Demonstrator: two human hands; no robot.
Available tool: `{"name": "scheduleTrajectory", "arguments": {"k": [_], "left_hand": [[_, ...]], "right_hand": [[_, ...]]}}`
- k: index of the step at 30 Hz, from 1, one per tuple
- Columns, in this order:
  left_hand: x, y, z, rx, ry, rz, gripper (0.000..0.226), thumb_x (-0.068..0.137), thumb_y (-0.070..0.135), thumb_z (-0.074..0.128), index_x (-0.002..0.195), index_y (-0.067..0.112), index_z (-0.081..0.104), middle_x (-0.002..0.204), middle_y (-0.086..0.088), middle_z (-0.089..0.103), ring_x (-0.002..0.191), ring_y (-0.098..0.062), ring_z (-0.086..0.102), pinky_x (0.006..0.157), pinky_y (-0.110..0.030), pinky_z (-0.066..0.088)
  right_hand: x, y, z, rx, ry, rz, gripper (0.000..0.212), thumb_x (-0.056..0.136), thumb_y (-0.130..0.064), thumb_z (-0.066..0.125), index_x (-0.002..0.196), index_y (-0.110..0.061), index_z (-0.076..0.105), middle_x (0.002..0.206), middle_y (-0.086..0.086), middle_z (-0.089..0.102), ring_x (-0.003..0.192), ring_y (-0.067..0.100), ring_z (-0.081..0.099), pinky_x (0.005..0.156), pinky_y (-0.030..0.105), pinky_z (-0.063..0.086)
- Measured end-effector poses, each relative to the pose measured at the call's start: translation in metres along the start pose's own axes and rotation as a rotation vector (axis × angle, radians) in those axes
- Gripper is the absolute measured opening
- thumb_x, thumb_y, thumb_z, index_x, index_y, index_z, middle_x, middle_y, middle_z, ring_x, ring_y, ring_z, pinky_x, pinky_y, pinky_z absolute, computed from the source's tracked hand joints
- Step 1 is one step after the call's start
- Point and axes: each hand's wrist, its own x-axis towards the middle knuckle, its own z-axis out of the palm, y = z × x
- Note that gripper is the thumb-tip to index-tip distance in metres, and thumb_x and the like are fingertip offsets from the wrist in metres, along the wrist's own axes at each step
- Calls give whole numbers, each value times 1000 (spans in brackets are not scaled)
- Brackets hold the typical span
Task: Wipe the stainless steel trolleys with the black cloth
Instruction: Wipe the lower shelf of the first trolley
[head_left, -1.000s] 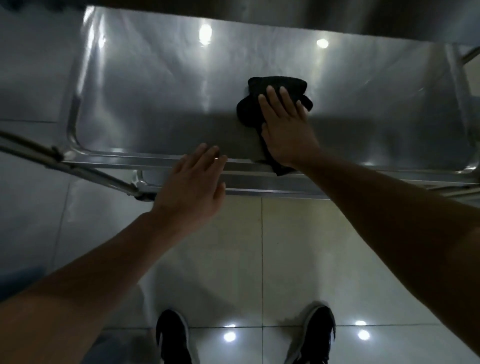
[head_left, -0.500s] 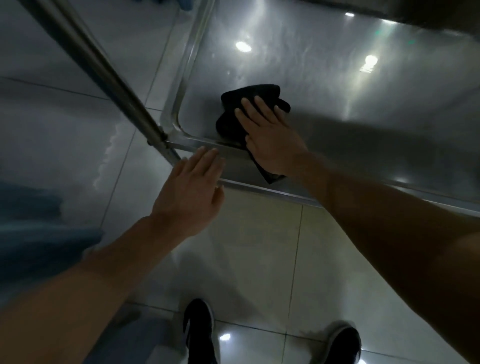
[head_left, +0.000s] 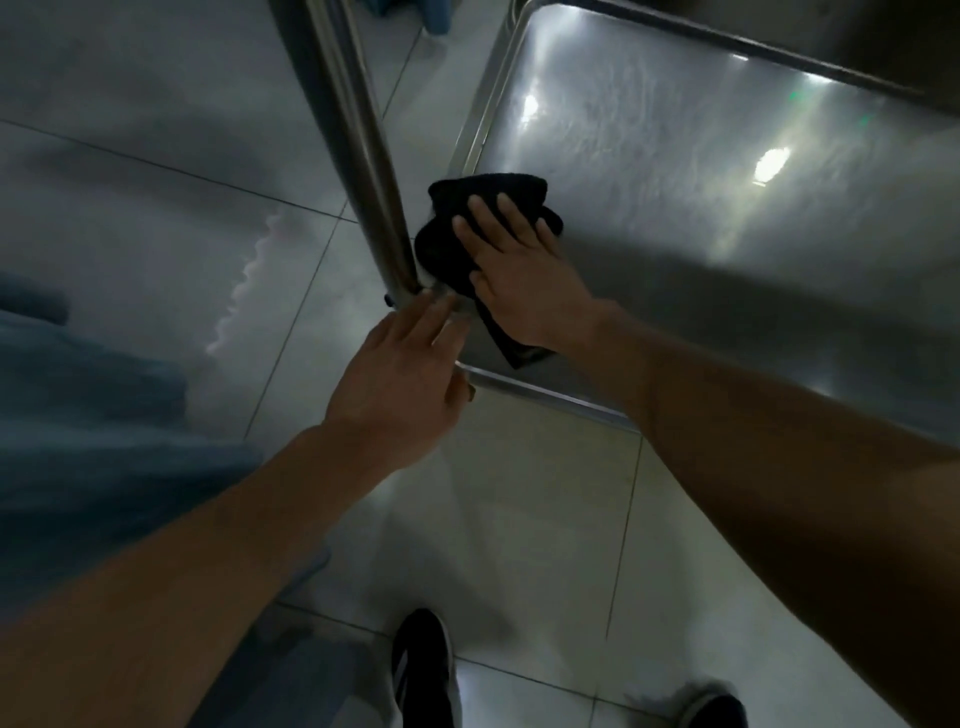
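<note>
Wiping was under way: right hand (head_left: 524, 283) pressed the black cloth (head_left: 447, 249) under flat, spread fingers (head_left: 480, 218) at the trolley (head_left: 675, 171) shelf corner. Left hand (head_left: 402, 376) hovered beside it, fingers straight, holding nothing. Next likely needed a sweep away from the post (head_left: 363, 140).

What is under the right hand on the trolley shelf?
The black cloth lies under the right hand, pressed flat onto the trolley shelf near its corner post. The steel beneath the cloth is covered, so its state cannot be seen.
</note>
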Motion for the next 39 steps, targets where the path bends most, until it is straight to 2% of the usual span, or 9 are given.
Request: {"name": "scheduleTrajectory", "arguments": {"k": [5, 9, 16, 21, 26, 28, 32, 35, 39], "left_hand": [[3, -1, 1, -25, 31, 31, 52, 93, 25, 54, 142, 10, 45, 151, -11, 42, 144, -26, 32, 114, -41, 33], [5, 8, 0, -29, 29, 54, 51, 93, 27, 48, 141, 10, 46, 150, -9, 43, 143, -25, 33, 111, -42, 37], [1, 36, 10, -21, -21, 55, 53, 95, 28, 48, 146, 15, 40, 151, -5, 41, 145, -22, 29, 111, -44, 37], [-5, 57, 20, -27, 2, 84, 49, 93, 22, 56, 140, 11, 48, 145, -9, 50, 140, -26, 38, 105, -44, 41], [-15, 83, 34, -66, 2, 95, 49, 92, 21, 59, 138, 9, 51, 143, -11, 51, 139, -27, 41, 104, -45, 43], [-21, 95, 39, -80, -19, 93, 49, 94, 22, 56, 141, 10, 48, 146, -10, 49, 141, -26, 38, 108, -45, 39], [-32, 118, 48, -119, -49, 71, 51, 97, 25, 54, 145, 13, 44, 150, -7, 44, 143, -23, 33, 112, -40, 32], [-41, 137, 58, -116, -82, 69, 51, 98, 27, 51, 146, 16, 42, 152, -3, 41, 144, -20, 31, 113, -38, 31], [-50, 154, 74, -114, -134, 65, 51, 99, 29, 48, 148, 19, 39, 155, -2, 38, 146, -19, 27, 115, -38, 28]], "right_hand": [[12, 5, -2, 0, 19, 121, 61, 107, -33, 32, 160, -21, 4, 168, 4, -6, 152, 37, -11, 121, 56, 6], [11, 13, -4, 48, 59, 238, 61, 107, -27, 36, 160, -19, 7, 168, 6, -3, 153, 37, -6, 122, 55, 8], [-20, 38, 1, 39, 133, 229, 56, 105, -20, 44, 157, -16, 23, 167, 8, 13, 152, 36, 9, 122, 51, 18], [-60, 61, 7, 52, 162, 203, 56, 101, -11, 50, 154, -15, 32, 165, 10, 20, 150, 38, 17, 120, 53, 24], [-108, 72, 5, 103, 179, 192, 52, 102, -7, 44, 153, -13, 35, 162, 10, 29, 149, 33, 25, 118, 49, 29], [-135, 70, 2, 166, 254, 198, 51, 100, -5, 47, 150, -8, 39, 155, 14, 41, 141, 34, 39, 112, 48, 38], [-191, 62, 2, 287, 406, 191, 46, 97, -1, 52, 144, -3, 47, 137, 19, 57, 109, 37, 64, 87, 47, 56], [-235, 59, 19, 328, 455, 203, 44, 99, -4, 53, 142, -4, 49, 136, 20, 58, 104, 37, 67, 84, 48, 59], [-284, 62, 47, 360, 392, 214, 43, 103, -21, 40, 145, -11, 41, 135, 18, 56, 100, 33, 66, 82, 46, 60]]}}
